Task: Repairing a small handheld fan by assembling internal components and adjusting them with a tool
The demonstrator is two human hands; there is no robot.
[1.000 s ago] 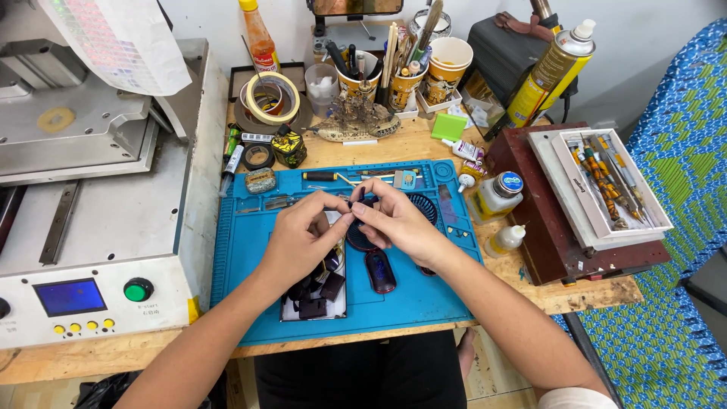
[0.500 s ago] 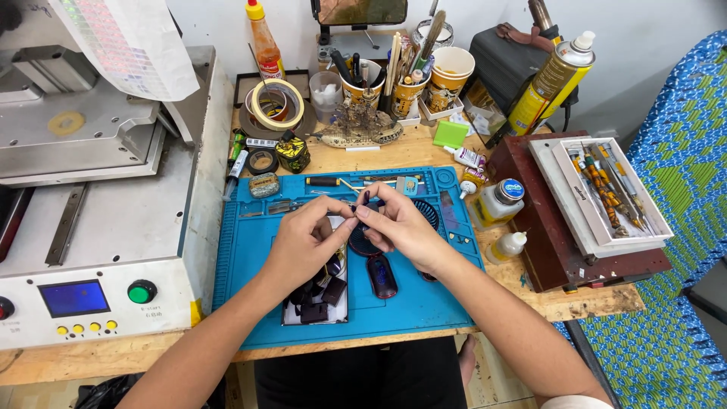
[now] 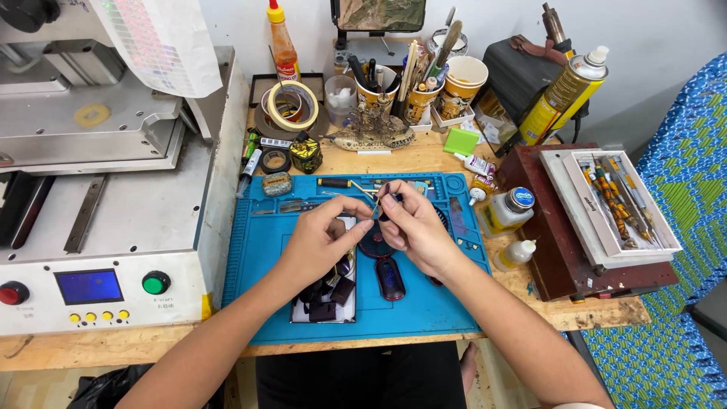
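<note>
Both my hands meet over the middle of a blue work mat. My left hand pinches one end of a thin pale stick with thumb and forefinger. My right hand pinches a small dark part right beside it, fingertips almost touching the left ones. Under the hands lie a dark round piece and a dark red oval case. A white tray with several small black parts sits below my left hand.
A grey machine with a blue screen and coloured buttons fills the left. Tape rolls, cups of tools, a spray can and small bottles crowd the back and right. A dark red box with a tool tray stands right.
My hands stay together over the mat and have barely shifted; the fingertips have closed in slightly on the small part between them.
</note>
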